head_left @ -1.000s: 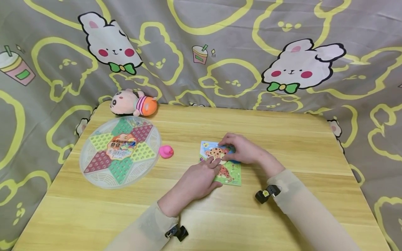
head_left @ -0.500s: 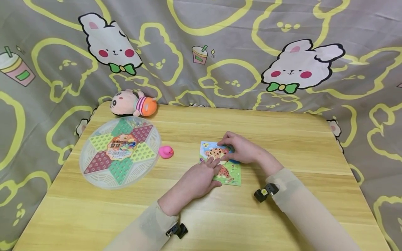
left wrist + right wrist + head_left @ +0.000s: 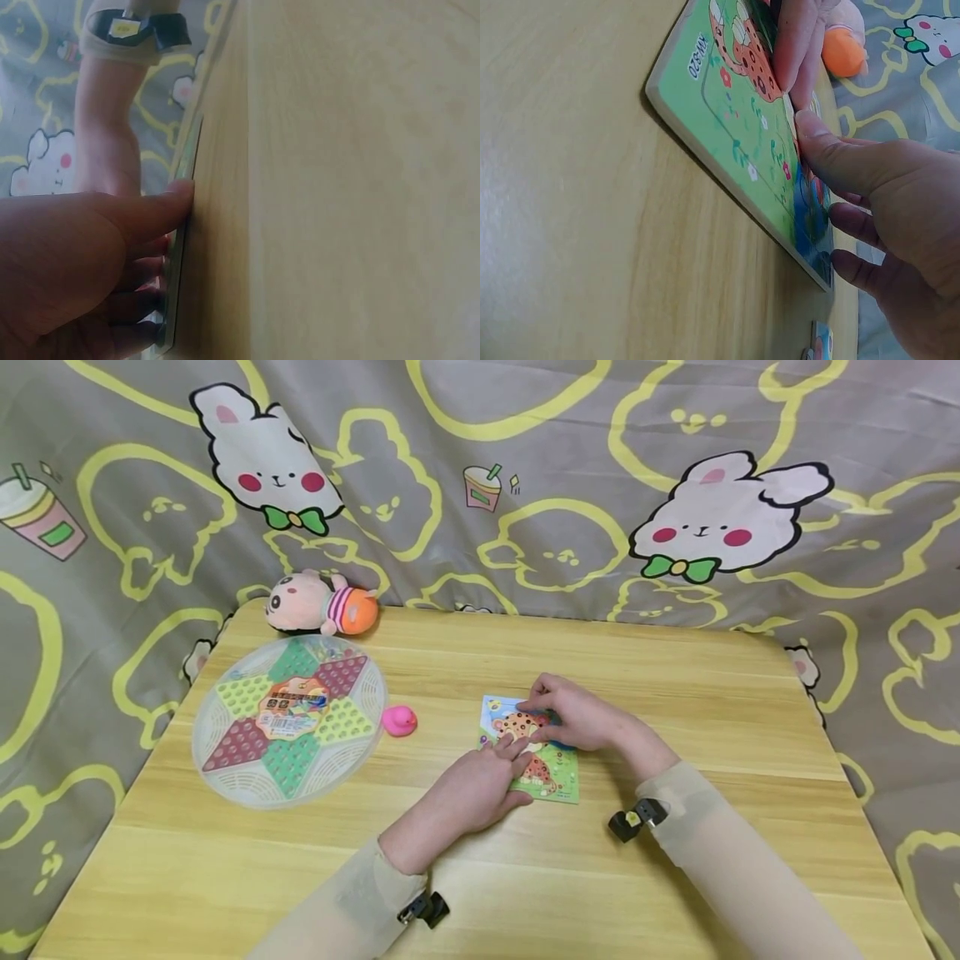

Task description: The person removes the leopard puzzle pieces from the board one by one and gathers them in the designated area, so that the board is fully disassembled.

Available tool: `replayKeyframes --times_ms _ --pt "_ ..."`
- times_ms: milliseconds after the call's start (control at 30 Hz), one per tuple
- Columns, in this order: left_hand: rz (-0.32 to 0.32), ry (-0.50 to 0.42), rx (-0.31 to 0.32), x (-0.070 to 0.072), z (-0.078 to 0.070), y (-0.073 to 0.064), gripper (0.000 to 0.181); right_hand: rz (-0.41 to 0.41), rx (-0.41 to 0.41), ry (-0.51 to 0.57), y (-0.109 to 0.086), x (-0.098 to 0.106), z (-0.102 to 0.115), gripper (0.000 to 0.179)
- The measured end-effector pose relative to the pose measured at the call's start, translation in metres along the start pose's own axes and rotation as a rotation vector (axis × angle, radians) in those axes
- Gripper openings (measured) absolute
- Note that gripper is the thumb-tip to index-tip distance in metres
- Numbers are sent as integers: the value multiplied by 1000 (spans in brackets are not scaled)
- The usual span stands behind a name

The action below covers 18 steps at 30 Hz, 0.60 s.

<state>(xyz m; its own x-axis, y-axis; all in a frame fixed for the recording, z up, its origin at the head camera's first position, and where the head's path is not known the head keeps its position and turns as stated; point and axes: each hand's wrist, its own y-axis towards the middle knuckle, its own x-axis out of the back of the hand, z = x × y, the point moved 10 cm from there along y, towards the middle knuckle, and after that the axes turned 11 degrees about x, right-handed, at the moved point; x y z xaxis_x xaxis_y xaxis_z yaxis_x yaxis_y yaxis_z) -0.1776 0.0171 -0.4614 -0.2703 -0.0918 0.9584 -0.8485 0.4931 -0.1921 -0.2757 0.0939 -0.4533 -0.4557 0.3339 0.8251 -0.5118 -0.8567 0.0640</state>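
Note:
A flat jigsaw puzzle with a spotted leopard on a green and blue scene lies on the table. My left hand rests over its left side, fingers laid on the leopard and thumb at the near edge. In the left wrist view the thumb lies along the board's side. My right hand is over the upper right part, thumb and bent fingertips at the surface. Its thumb meets the left fingers in the right wrist view. I cannot tell whether the right fingertips pinch a piece; they hide the blue area beneath.
A small colourful piece lies on the table beyond the board. To the left are a pink rubber duck, a round Chinese checkers board and a plush doll. A patterned grey curtain hangs behind the wooden table.
Both hands stay nearly in place on the puzzle. The whole head view has shifted slightly; nothing on the table has moved.

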Motion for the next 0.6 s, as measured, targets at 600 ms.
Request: replayKeyframes --times_ms 600 --pt "7 -19 23 -2 2 1 66 31 -8 27 3 -1 -4 51"
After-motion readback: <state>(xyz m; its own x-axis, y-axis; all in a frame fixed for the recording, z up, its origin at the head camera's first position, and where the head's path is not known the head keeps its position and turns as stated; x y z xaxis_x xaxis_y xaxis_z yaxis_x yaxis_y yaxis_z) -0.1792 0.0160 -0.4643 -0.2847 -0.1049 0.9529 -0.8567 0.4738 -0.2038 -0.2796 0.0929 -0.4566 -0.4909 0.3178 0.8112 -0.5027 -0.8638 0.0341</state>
